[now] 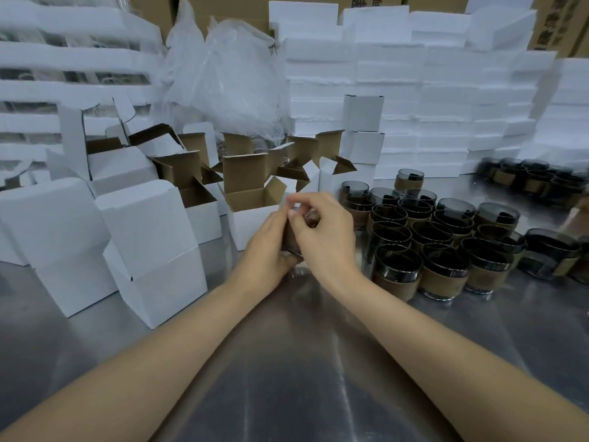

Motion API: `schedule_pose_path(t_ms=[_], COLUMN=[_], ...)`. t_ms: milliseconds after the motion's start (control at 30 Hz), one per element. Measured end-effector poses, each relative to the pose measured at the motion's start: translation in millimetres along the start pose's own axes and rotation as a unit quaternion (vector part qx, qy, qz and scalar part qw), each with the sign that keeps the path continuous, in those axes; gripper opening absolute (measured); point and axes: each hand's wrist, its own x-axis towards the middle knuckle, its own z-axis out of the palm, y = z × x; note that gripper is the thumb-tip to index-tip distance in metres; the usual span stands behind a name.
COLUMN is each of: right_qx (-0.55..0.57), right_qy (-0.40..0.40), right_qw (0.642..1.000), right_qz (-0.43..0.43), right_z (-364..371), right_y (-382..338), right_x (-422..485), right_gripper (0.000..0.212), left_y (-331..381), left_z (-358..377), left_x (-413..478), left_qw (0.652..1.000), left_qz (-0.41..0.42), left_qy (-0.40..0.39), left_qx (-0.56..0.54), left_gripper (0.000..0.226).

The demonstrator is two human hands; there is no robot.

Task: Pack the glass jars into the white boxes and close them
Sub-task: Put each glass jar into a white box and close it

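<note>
Forearms cross the counter [287,362], left hand [269,242] and right hand [323,232] each with grip clamped on one glass jar [292,241]: loading step, I'd say, needing an upright drop into the open white box [250,223].

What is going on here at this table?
A person is packing glass jars. The left hand grips one jar from the side, and the right hand curls over its top. The jar is just in front of an open box, not yet inside. More jars stand grouped on the right of the metal table, and closed boxes stand on the left.
</note>
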Motion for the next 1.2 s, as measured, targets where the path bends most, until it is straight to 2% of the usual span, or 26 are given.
schedule_pose_path(t_ms=[100,167,233,367,500,700,800,900,1000,1100,1200], right_qx=[0.071,0.138,0.219,0.349,0.358,0.356,0.355,0.345,0.363,0.381,0.422], right_qy=[0.048,0.090,0.100,0.009,-0.035,-0.066,-0.065,-0.049,-0.047,-0.068,-0.058], right_qw=[0.995,0.986,0.969,0.902,0.880,0.877,0.886,0.908,0.904,0.891,0.867], right_qz=[-0.055,-0.035,0.047,0.253,0.312,0.315,0.291,0.233,0.220,0.237,0.259], right_z=[1,4,9,19,23,18,17,15,13,13,14], right_y=[-2,1,4,17,25,27,24,24,24,26,28], right_x=[-2,-3,-6,-3,1,4,2,1,4,4,5], right_gripper=[0.024,0.028,0.026,0.033,0.036,0.040,0.037,0.025,0.011,0.026,0.036], left_y=[2,2,0,-4,-7,-11,-10,-7,-4,-4,-3], left_z=[-1,-1,-1,-3,-4,-1,-1,-3,-4,-4,-4], left_x=[0,1,3,5,5,6,5,5,4,3,5], left_qw=[0.997,0.992,0.984,0.971,0.971,0.975,0.977,0.979,0.979,0.979,0.979], left_qz=[-0.012,-0.036,-0.058,-0.097,-0.107,-0.091,-0.072,-0.056,-0.058,-0.071,-0.070], left_qy=[0.040,0.057,0.061,0.065,0.075,0.087,0.094,0.111,0.132,0.148,0.174], left_qx=[-0.071,-0.108,-0.156,-0.207,-0.201,-0.183,-0.177,-0.161,-0.145,-0.118,-0.085], left_gripper=[0.069,0.068,0.067,0.079,0.079,0.076,0.084,0.093,0.096,0.095,0.073])
